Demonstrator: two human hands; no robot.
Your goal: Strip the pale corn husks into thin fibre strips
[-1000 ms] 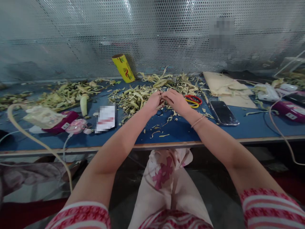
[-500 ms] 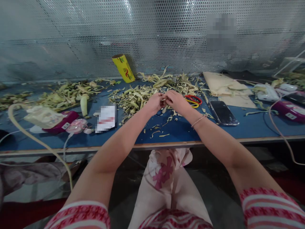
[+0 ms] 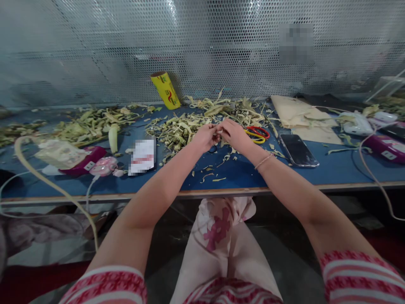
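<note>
Over the front of a pile of dried plant pieces (image 3: pixel 179 133), my two hands meet with their fingertips close together. My left hand (image 3: pixel 205 137) is closed in a pinch. My right hand (image 3: pixel 232 133) is also closed, its fingers bent down against the left fingertips. A small pale bit shows between the fingers, too small to name. Just right of my right hand lie red and yellow loop handles (image 3: pixel 259 135), which look like scissors; the rest of them is hidden. Loose plant scraps (image 3: pixel 218 179) are scattered on the blue tabletop (image 3: pixel 240 181) below my hands.
A yellow tube (image 3: pixel 166 90) leans near the perforated metal panel (image 3: pixel 202 55). A phone (image 3: pixel 299 150) and brown paper sheets (image 3: pixel 297 114) lie to the right. On the left are a white packet (image 3: pixel 142 156), a purple device (image 3: pixel 95 158), cables and another pale-green plant heap (image 3: pixel 85 124).
My hands stay at the same spot over the pile, with small finger movements; the pale bit between them shows a little more. The whole view has shifted very slightly.
</note>
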